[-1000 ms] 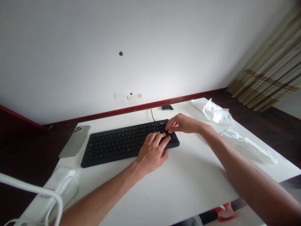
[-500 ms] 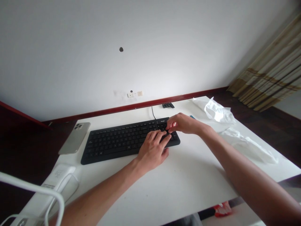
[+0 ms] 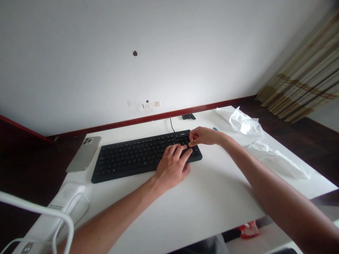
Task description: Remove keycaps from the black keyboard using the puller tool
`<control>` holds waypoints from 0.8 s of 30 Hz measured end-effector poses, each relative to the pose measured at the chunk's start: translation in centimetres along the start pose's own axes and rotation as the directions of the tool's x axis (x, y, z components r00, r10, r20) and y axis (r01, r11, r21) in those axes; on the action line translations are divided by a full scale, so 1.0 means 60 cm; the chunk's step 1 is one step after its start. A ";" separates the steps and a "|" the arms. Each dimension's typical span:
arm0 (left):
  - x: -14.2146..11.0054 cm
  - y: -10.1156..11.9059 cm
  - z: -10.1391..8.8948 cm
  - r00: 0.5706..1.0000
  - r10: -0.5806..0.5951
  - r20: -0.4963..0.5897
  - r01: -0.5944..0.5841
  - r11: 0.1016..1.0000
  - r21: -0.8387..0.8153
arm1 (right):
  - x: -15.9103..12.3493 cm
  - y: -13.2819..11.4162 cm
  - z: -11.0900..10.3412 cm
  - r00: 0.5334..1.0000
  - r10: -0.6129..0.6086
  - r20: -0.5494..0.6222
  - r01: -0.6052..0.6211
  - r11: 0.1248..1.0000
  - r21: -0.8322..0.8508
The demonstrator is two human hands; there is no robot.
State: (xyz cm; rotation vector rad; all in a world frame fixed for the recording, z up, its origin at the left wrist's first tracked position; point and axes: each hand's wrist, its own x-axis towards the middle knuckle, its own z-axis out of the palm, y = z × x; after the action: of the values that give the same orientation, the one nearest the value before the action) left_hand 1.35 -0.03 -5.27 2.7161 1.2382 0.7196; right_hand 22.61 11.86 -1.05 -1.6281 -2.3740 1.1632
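A black keyboard (image 3: 132, 155) lies on the white table (image 3: 159, 218), its cable running off the back. My left hand (image 3: 172, 164) rests palm down over its right part, fingers spread on the keys and thumb at the front edge. Over the number pad is my right hand (image 3: 202, 136), thumb and index finger pinched together at the keys. Whatever sits between those fingertips is too small to make out. A small group of black keycaps (image 3: 188, 116) lies at the table's back edge, behind the keyboard.
A phone (image 3: 84, 155) lies face down left of the keyboard. At the near left is a white power strip (image 3: 66, 197) with a white cable (image 3: 39, 208). Crumpled clear plastic bags (image 3: 245, 123) lie on the right, and a small blue item (image 3: 215, 129) behind my right wrist.
My right hand has shifted slightly at the number pad, its thumb and index finger still pinched. The left hand stays put on the keys. The view has tilted a little.
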 end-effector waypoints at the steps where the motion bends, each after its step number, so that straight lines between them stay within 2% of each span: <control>1: 0.000 0.000 0.000 1.000 0.000 0.001 0.000 1.000 0.001 | 0.001 0.001 -0.001 1.000 0.028 -0.002 -0.028 0.999 -0.019; 9: 0.001 0.004 0.003 1.000 -0.007 -0.001 0.007 1.000 0.019 | 0.007 0.017 -0.004 0.984 0.175 -0.015 -0.175 0.983 -0.049; 24: 0.002 0.010 0.006 1.000 -0.024 -0.008 0.025 0.999 0.041 | -0.002 -0.002 -0.009 0.976 0.217 0.009 -0.217 0.976 -0.038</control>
State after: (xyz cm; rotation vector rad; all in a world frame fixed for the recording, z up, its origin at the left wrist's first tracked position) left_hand 1.99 -0.30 -5.41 2.7281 1.2999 0.7104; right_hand 22.77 12.01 -0.53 -1.9384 -2.2832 1.1701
